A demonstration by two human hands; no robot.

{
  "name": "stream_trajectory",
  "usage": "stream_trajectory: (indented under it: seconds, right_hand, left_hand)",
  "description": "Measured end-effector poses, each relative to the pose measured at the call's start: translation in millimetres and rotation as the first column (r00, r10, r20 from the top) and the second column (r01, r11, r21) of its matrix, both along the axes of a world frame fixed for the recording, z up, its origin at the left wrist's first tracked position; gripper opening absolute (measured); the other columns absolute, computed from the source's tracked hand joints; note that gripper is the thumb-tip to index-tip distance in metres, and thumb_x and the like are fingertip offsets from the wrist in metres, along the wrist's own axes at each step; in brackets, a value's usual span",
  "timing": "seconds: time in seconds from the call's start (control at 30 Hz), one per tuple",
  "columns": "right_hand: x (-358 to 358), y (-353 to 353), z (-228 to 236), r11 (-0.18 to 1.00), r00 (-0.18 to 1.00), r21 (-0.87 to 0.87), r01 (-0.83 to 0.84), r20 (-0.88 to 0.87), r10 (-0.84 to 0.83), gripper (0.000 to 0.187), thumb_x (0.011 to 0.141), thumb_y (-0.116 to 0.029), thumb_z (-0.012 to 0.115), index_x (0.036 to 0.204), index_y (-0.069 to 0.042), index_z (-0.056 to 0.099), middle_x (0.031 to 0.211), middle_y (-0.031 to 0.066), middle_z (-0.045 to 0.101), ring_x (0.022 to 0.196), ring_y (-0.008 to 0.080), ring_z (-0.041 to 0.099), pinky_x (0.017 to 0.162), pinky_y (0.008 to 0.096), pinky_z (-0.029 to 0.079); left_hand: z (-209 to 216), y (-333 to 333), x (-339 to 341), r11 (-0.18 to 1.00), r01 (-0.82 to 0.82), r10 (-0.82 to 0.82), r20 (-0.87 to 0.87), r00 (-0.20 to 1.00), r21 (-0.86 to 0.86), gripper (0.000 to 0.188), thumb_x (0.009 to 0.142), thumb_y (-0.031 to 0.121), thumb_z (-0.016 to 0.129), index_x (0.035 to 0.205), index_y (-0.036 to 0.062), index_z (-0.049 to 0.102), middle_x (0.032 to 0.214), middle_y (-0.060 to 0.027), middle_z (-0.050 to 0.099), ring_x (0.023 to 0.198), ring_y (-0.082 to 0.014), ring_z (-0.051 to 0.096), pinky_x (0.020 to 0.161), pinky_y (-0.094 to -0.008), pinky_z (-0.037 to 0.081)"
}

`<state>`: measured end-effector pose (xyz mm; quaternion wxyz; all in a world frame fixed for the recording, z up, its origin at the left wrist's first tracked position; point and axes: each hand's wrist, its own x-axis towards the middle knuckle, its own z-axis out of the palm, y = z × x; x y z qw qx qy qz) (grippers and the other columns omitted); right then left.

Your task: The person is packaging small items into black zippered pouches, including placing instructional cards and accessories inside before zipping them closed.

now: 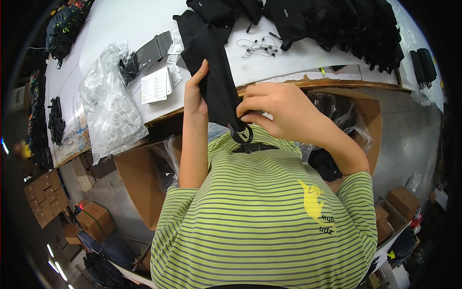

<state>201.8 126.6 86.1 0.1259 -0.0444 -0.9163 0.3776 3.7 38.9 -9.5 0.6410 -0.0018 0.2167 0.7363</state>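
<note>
The pouch (pixel 216 79) is plain black, the shirt (pixel 260 226) below it lime green with thin dark stripes and a yellow print (pixel 313 202); left of the pouch, one card stack (pixel 155 86) is white, another stack (pixel 153 49) dark grey

A white table (pixel 301 62) bears black pouches (pixel 346 33), cards (pixel 156 87), cords (pixel 260 47).

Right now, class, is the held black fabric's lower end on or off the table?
Off: the black fabric extends beyond the front edge of the table, its end at the right hand.
</note>
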Motion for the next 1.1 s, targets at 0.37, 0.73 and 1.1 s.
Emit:
stream_trajectory:
  seconds: [0.37, 0.73, 1.1]
  right_hand:
    - [-11, -11, -23, 0.817, 0.958, 0.512, 0.265, -0.238, -0.162, 0.049, 0.064, -0.011, 0.073, 0.110, -0.022, 0.063, 0.116, 0.0044, 0.054, 0.106, 0.0222, 0.051, 0.087, 0.0357, 0.039]
    - [-2, 24, -4, 0.908, 0.930, -0.362, 0.211, -0.213, -0.301, 0.043, 0.070, 0.004, 0.070, 0.110, -0.005, 0.060, 0.100, 0.0056, 0.064, 0.089, 0.0141, 0.062, 0.079, 0.0264, 0.048]
    - [8, 42, -19, 0.335, 0.929, -0.900, 0.278, 0.163, -0.332, 0.031, 0.092, -0.029, 0.053, 0.112, -0.006, 0.058, 0.089, 0.0068, 0.063, 0.072, 0.0098, 0.057, 0.065, 0.0213, 0.046]
  left_hand:
    - [12, 1, 23, 0.958, -0.193, 0.180, -0.075, 0.981, -0.213, 0.037, 0.092, 0.025, 0.053, 0.118, -0.0017, 0.051, 0.114, -0.0117, 0.060, 0.103, -0.0261, 0.059, 0.092, -0.0403, 0.047]
    - [31, -29, 9, 0.955, -0.241, 0.265, -0.858, 0.440, 0.171, 0.061, 0.085, 0.013, 0.065, 0.136, 0.0063, 0.034, 0.124, -0.0125, 0.054, 0.103, -0.0173, 0.053, 0.092, -0.0259, 0.038]
    - [34, -32, -11, 0.944, -0.329, 0.115, -0.909, 0.402, -0.026, 0.029, 0.091, 0.025, 0.059, 0.091, -0.0028, 0.065, 0.089, -0.0078, 0.063, 0.083, -0.0121, 0.058, 0.074, -0.0233, 0.045]
